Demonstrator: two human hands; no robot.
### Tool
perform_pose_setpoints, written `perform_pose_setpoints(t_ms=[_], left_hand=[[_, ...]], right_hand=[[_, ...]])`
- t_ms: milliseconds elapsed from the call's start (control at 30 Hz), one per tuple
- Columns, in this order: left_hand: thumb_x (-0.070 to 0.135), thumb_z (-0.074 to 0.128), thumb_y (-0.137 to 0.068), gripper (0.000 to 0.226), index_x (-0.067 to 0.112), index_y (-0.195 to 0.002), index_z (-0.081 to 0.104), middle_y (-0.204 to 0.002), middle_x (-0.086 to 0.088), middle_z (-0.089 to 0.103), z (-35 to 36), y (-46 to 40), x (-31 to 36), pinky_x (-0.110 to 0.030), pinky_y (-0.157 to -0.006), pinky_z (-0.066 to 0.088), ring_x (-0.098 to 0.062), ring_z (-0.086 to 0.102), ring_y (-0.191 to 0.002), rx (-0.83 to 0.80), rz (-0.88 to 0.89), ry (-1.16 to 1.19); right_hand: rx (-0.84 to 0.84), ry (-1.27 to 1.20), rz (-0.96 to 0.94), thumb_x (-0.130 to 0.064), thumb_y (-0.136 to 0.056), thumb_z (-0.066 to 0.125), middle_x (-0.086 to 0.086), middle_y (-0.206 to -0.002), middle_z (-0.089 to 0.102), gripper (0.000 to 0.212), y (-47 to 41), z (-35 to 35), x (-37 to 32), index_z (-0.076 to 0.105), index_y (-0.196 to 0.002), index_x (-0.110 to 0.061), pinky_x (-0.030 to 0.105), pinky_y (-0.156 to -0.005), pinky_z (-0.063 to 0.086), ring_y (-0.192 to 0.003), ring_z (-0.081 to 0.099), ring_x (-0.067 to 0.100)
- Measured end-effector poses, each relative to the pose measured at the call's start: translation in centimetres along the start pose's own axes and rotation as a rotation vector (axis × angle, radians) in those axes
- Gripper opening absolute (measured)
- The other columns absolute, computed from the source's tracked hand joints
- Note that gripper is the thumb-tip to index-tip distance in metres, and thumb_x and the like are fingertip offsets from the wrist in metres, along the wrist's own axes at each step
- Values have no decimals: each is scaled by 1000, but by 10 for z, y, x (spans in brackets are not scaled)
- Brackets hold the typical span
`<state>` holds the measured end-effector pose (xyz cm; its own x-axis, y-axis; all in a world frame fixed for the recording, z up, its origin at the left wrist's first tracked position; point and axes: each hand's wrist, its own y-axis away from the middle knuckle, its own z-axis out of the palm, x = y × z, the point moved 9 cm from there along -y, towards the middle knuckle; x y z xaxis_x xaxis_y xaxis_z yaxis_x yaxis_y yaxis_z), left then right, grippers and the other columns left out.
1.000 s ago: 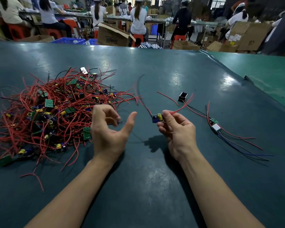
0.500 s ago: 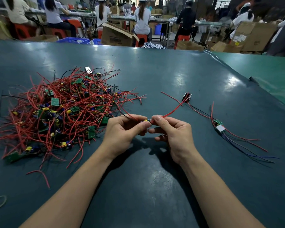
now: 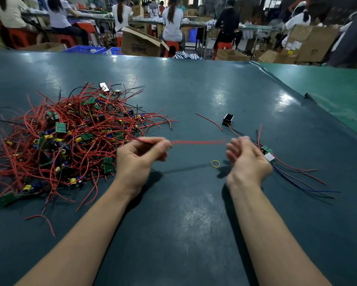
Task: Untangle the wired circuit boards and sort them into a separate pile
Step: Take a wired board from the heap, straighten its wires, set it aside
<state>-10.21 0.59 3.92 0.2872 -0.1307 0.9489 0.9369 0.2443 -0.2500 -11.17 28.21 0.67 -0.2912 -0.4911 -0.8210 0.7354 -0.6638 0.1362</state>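
A dark teal counter (image 3: 194, 213) carries a tangled pile of wired circuit boards (image 3: 70, 139) at left; the left hand (image 3: 140, 159) pinches a red wire (image 3: 196, 142) stretched toward the right hand (image 3: 247, 159), blurred, its grip impossible to tell; sorted boards (image 3: 268, 153) lie just beyond it; a yellow rubber band (image 3: 215, 164) lies between the hands.

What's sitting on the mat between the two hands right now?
In the head view, a blurred red wire spans left hand to right hand; a yellow rubber band lies below.
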Motion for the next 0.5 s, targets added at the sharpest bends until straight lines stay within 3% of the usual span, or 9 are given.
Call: perform_pose_setpoints(t_ms=[67, 100, 233, 333, 400, 500], left_hand=[[2, 74, -80, 8, 4, -87, 71, -66, -1, 70, -8, -3, 0, -22, -62, 54, -13, 63, -58, 61, 14, 1], [1, 76, -79, 10, 3, -87, 71, -67, -2, 70, -5, -3, 1, -22, -62, 54, -14, 63, -58, 36, 27, -44], [4, 83, -73, 19, 10, -85, 69, -72, 0, 69, 8, 6, 12, -20, -64, 53, -8, 62, -62, -19, 183, -303], [-3, 80, -71, 26, 11, -88, 68, -77, -1, 66, 6, 15, 29, -28, -64, 54, -10, 61, -65, 34, 427, -577], [-5, 79, -69, 27, 8, -90, 68, -78, -3, 65, 8, 19, 36, -33, -65, 53, -14, 61, -65, 55, 522, -648], [1, 83, -72, 25, 4, -91, 67, -81, -5, 66, 20, 25, 39, -29, -67, 53, -14, 62, -69, -3, 624, -679]], right_hand=[[18, 0, -74, -10, -95, 61, 0, -64, 67, 22, -3, -5, -10, 63, -73, -11, 21, -43, 48, -48, 61, 9], [-59, 89, -154, -11, -96, 60, -2, -67, 66, 20, 5, 2, -15, 63, -76, -14, 23, -42, 48, -49, 60, 9], [-678, 524, -581, -23, -90, 67, -12, -79, 64, 10, 80, 63, -6, 68, -94, -32, 29, -55, 51, -64, 62, 11], [-969, 670, -591, -22, -85, 74, -6, -92, 63, 30, 102, 80, 17, 69, -114, -19, 17, -67, 48, -80, 63, 8], [-1023, 674, -526, -21, -84, 76, -2, -95, 62, 35, 102, 82, 23, 69, -117, -19, 21, -69, 52, -86, 63, 5], [-923, 586, -425, -15, -85, 74, 7, -94, 64, 20, 92, 78, 22, 74, -105, -17, 42, -69, 59, -87, 67, 15]])
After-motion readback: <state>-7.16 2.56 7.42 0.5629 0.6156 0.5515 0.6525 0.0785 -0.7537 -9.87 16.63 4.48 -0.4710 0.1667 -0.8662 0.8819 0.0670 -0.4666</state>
